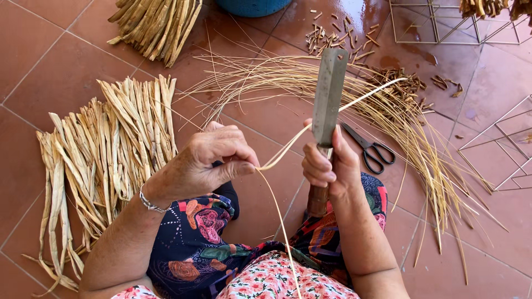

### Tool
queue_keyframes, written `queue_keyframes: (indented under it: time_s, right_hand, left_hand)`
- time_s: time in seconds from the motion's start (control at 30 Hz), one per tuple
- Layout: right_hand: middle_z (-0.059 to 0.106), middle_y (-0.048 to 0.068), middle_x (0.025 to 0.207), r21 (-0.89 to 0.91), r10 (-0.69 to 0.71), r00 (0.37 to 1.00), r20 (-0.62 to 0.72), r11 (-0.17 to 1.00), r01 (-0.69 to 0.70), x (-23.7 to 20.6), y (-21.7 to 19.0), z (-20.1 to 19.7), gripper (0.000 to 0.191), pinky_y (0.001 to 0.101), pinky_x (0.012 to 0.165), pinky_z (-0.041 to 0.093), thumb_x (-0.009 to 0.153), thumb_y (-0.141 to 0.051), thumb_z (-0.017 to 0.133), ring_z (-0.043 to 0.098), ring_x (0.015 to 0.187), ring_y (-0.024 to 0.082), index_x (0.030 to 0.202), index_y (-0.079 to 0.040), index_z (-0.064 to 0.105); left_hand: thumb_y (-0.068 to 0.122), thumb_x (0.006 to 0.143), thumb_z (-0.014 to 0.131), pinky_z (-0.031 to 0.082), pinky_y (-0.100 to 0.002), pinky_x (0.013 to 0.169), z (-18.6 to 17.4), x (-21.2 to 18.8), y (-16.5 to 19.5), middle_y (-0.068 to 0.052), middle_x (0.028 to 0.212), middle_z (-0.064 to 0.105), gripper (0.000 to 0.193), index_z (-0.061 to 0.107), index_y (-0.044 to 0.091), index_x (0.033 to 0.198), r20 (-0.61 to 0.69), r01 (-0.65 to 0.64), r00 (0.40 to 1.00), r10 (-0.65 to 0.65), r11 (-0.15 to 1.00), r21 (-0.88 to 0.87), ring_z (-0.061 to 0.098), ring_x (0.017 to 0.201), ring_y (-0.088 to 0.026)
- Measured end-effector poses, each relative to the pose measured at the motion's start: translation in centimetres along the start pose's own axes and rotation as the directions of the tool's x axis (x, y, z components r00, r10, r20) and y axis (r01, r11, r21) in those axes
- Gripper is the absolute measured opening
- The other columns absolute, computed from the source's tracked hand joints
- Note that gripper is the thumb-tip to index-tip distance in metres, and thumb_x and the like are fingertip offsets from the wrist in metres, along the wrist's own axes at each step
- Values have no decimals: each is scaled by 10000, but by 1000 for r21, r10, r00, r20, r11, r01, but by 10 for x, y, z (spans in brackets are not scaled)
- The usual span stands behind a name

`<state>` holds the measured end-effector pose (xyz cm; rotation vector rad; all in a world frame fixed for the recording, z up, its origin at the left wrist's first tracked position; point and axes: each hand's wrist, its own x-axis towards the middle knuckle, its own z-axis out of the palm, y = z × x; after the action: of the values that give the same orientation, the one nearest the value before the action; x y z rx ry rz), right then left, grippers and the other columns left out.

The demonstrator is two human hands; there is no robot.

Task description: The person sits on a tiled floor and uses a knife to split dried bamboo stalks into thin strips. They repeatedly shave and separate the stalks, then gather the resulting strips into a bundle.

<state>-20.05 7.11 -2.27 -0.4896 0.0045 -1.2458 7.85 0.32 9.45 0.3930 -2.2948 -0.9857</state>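
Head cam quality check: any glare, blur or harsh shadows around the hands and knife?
Head view: even, soft daylight, no hard shadows on the left hand or right hand. The knife blade is sharp and dull grey, without glare. The strip between the hands reads crisp. Only glare: wet sheen on the floor tiles at top centre. Slight wide-angle bend at the frame edges.

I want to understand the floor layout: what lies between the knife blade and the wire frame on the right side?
In the head view, black-handled scissors and a spread of thin pale straw strands lie on the tiled floor between the knife blade and the wire frame.
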Motion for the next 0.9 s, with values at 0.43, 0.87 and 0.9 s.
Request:
queue_keyframes:
  time_s: [0.43,0.87,0.9]
  right_hand:
    - [432,2,690,-110,-119,985,-123,988,106,3,-32,-38,500,240,423,330,1169,-439,383,364,473,67,1483,-59,467]
    - [432,-17,688,-236,-249,917,-313,955,178,-4,-58,-73,474,227,443,332,1152,-461,408,347,482,54,1437,-102,525]
    - [429,-20,686,-244,-259,914,-311,952,187,-5,-59,-76,475,227,444,332,1151,-461,415,350,484,53,1443,-102,524]
  left_hand:
    - [131,922,769,494,-228,635,-6,-10,-38,1,816,681,111,772,38,983,-18,217,975,-223,961,-170,615,742,-65]
    - [164,905,780,523,-205,648,-7,-22,-69,15,855,722,125,793,61,975,-42,419,901,-431,892,-168,614,755,-47]
    - [163,908,779,527,-204,663,-7,-22,-71,13,860,720,125,792,60,978,-35,417,902,-430,890,-183,618,768,-47]
